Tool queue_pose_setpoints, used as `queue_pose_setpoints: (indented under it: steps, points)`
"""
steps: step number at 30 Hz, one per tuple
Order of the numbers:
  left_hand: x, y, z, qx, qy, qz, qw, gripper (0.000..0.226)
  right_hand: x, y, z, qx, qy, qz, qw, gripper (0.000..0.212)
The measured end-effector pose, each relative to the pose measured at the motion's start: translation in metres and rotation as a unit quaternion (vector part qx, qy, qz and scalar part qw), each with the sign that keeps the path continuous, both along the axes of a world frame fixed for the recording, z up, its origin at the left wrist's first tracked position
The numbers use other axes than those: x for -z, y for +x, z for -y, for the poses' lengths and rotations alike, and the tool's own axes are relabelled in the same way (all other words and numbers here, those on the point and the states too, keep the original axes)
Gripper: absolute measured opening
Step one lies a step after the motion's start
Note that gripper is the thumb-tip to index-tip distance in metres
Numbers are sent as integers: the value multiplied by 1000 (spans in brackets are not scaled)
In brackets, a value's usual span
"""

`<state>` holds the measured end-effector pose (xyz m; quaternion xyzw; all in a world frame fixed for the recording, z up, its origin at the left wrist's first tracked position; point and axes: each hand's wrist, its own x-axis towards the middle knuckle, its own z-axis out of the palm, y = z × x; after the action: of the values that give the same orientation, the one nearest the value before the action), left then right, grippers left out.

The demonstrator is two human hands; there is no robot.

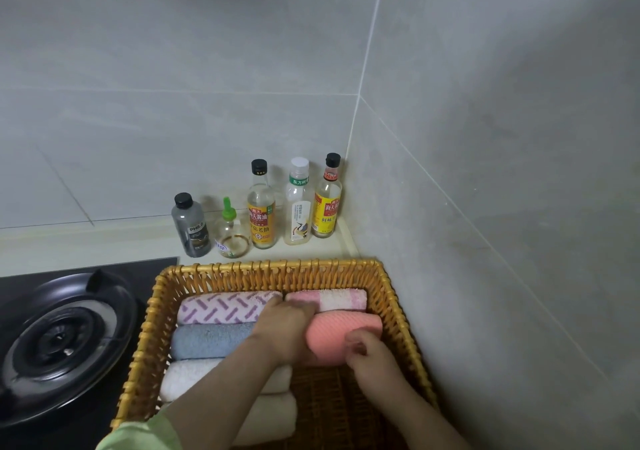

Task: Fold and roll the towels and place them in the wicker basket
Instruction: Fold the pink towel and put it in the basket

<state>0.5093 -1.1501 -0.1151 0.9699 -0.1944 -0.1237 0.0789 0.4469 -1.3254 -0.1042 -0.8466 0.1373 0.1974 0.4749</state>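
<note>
Six rolled towels are being shown inside the basket (277, 271), which is sitting on the tabletop (104, 241) in a tiled corner. The coral roll (346, 328) is being held in the right-hand column, just in front of the pink-and-white roll (343, 299). It is being clasped by the left grip (287, 328), curled over its left end, and by the right grip (367, 352), whose curled fingers are being pressed against its near side. The left column is being filled, back to front, by the purple roll (225, 307), blue roll (207, 340), white roll (187, 377) and cream roll (273, 418). Bare wicker floor is being left showing in front of the coral roll. Five bottles (262, 207) are being seen upright behind the basket, a burner (59, 342) to its left, and a green sleeve (138, 435) on the left arm
</note>
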Motion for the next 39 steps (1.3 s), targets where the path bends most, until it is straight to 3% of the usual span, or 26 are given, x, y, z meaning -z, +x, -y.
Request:
queue_pose_setpoints:
  steps: [2, 4, 5, 6, 8, 9, 10, 11, 13, 15, 19, 21, 23, 26, 28, 30, 31, 33, 35, 39]
  points:
    - [-7, -9, -3, -30, -19, -11, 999, 79, -2, 5, 3, 14, 47, -17, 999, 27]
    - [-13, -29, -2, -109, -104, 43, 988, 57, -3, 10, 6, 33, 96, -33, 994, 30]
    - [-17, -44, 3, -184, -196, 63, 961, 42, -3, 10, 8, 42, 114, -38, 992, 31]
    - [-22, -59, 11, -295, -318, 23, 901, 30, -4, 8, 10, 51, 124, -42, 990, 32]
    - [-30, -78, 32, -486, -530, -177, 672, 37, -4, 7, 11, 71, 139, -55, 986, 32]
    - [-30, -81, 40, -523, -589, -267, 554, 47, -3, 8, 10, 84, 145, -62, 984, 31]
    - [-28, -81, 45, -531, -619, -333, 473, 61, -1, 11, 9, 99, 150, -72, 981, 29]
    - [-29, -78, 49, -537, -631, -377, 415, 74, -2, 14, 8, 116, 152, -90, 978, 26]
    - [-30, -68, 51, -536, -648, -401, 362, 90, -6, 19, 5, 156, 127, -163, 966, 17]
    - [-29, -56, 51, -540, -663, -390, 340, 95, -5, 16, 6, 188, 146, -205, 949, 28]
    - [-18, -50, 54, -520, -674, -380, 363, 91, 7, 12, 10, 257, 275, -236, 896, 68]
    - [-12, -51, 52, -500, -684, -380, 371, 85, 9, 18, 9, 299, 355, -212, 860, 63]
    - [-10, -52, 52, -485, -700, -383, 358, 81, 8, 24, 6, 321, 396, -186, 840, 53]
    - [-7, -52, 53, -472, -721, -384, 331, 77, 11, 26, 5, 291, 400, -178, 851, 41]
    - [-4, -50, 53, -480, -725, -377, 319, 74, 8, 23, 2, 225, 296, -184, 910, 36]
    - [-1, -48, 54, -489, -726, -368, 314, 69, 0, 16, 3, 88, 61, -128, 986, 31]
    - [-1, -48, 55, -493, -727, -365, 308, 68, -1, 14, 6, 12, -78, -53, 996, 30]
    - [0, -47, 56, -511, -723, -353, 301, 63, -7, 10, 10, -129, -276, 119, 945, 28]
    - [1, -46, 56, -525, -718, -341, 305, 63, -13, 14, 8, -203, -327, 214, 898, 44]
    - [0, -44, 55, -539, -722, -327, 286, 60, -19, 44, 10, -304, -395, 234, 835, 88]
